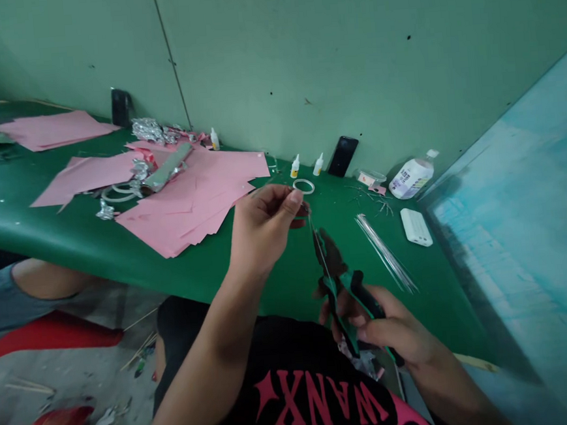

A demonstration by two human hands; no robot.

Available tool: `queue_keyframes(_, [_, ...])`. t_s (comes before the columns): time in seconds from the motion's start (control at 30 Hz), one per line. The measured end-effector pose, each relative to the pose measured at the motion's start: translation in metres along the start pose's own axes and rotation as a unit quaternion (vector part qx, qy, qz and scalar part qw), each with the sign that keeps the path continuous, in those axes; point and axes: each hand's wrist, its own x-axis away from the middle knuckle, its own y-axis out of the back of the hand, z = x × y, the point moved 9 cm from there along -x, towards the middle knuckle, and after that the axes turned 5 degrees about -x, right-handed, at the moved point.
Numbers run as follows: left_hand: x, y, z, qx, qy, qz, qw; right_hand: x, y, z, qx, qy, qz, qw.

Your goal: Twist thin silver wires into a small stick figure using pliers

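My left hand [267, 223] is closed in a pinch over the green table, holding the upper end of a thin wire [322, 255]. The wire runs down from the fingertips past the pliers [338, 277], which have black and green handles. My right hand [388, 325] is wrapped round those handles, which are spread apart, with the jaws pointing up toward my left hand. Whether the jaws touch the wire I cannot tell. Just beyond my left fingertips lies a white ring [304, 186]. A bundle of straight thin wires [385, 253] rests right of the pliers.
Pink sheets [185, 213] and crumpled foil [148, 130] spread over the table's left. Two small glue bottles [295, 167] and a phone [342, 156] stand near the wall. At the right are a white bottle [411, 177] and a white power bank [416, 227]. A person's leg [48, 278] shows at left.
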Motion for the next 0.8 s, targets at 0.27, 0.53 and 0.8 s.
queue_keyframes(0.27, [-0.007,0.017,0.032,0.161,0.003,-0.07,0.984,-0.068,0.074,-0.019,0.523,0.018,-0.179,0.833])
queue_keyframes(0.53, [-0.032,-0.004,0.048,0.152,0.024,0.006,0.988,-0.13,0.109,0.004,0.554,0.067,-0.235,0.796])
queue_keyframes(0.8, [-0.071,-0.022,0.037,0.072,0.013,0.069,0.995,-0.139,0.047,0.121,0.178,0.252,-0.105,0.945])
